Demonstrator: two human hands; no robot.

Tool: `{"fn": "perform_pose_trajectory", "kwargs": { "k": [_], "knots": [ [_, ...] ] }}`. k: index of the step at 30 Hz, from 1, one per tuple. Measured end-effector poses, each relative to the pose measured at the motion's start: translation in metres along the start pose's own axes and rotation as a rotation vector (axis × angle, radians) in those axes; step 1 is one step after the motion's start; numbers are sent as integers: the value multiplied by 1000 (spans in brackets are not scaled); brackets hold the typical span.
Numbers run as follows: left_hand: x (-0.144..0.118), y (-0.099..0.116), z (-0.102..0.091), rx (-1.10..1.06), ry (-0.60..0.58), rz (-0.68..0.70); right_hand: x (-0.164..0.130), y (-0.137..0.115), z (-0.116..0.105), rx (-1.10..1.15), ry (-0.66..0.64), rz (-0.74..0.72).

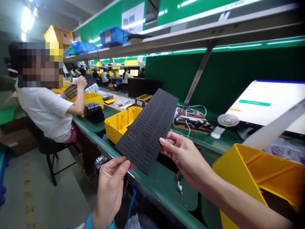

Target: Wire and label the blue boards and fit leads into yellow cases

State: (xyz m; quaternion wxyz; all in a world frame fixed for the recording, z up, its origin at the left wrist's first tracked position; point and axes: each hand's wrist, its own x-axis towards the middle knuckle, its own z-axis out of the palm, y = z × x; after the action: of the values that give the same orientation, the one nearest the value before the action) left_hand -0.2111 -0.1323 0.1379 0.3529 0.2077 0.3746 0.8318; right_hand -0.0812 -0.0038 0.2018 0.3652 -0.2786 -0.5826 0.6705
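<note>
Left hand (111, 184) sits closest to the lens, low centre, thumb and fingertips pinching the near bottom corner of the black perforated panel (149, 130); right hand (184, 156) comes in from the right, fingertips pressed on the panel's lower right edge, so both hands are grasping it, neither free; panel is held in the air, clear of the green surface (166, 187), not resting on anything; its long axis runs from the near corner at the left hand up and away to the right, far end tilted toward the back of the bench; both grips are at the near end, far end unsupported; yellow bin (252, 181) just right of the right forearm, second yellow housing (119, 122) behind the panel's left edge; small white fan (227, 122) and monitor (269, 105) further back right; another person (47, 108) seated well apart on the left holds a similar panel.
</note>
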Motion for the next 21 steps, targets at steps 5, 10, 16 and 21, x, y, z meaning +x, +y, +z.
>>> {"fn": "perform_pose_trajectory", "kwargs": {
  "k": [5, 10, 16, 21],
  "knots": [
    [-7, -10, 3, 48, -33, -60, -12, 3, -13, -53, 90, 0],
    [-8, -21, 7, 103, -29, -68, -25, 19, -26, -44, 151, -38],
    [-9, -27, 7, 120, -68, -140, -23, 49, -33, 83, 154, -27],
    [-7, -29, 13, 59, -143, -276, -14, 63, -38, 192, 102, 49]
  ]
}}
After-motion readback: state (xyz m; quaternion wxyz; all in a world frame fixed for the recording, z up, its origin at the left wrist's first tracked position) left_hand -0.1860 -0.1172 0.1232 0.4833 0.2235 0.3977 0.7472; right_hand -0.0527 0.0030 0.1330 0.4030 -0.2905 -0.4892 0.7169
